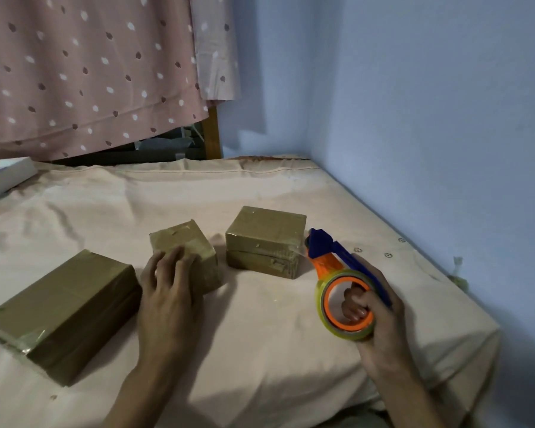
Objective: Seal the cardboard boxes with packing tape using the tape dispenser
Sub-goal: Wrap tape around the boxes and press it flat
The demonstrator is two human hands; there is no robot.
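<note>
- Three cardboard boxes sit on the bed [260,335], which is covered in a pale pink sheet: a long box [59,313] at the left, a small cube box [186,251] in the middle and a squat box [264,239] toward the right, each apart from the others.
- All three already look glossy with tape (how fully each seam is covered I cannot tell from here).
- The left hand [167,291] lies on the near top edge of the small cube box, fingers spread and fairly straight, pressing or steadying the box, not gripping it.
- The right hand [374,316] is wrapped round the tape dispenser [340,279], its fingers curled through the orange core of the roll and the blue handle running up across the hand.
- The dispenser's blue head sits just beside the right face of the squat box; a thin clear film seems to bridge the two, though I would not swear to it.
- My reading: a strip on the squat box is being finished or cut, and the cube box is being readied as the next one.
- The next move, I would judge, calls for a clean break of the tape at the blade, then carrying the dispenser over to the cube box while the left hand keeps that box from sliding on the soft sheet.
- A white box [3,177] lies at the far left edge of the bed, below a spotted curtain [90,72].
</note>
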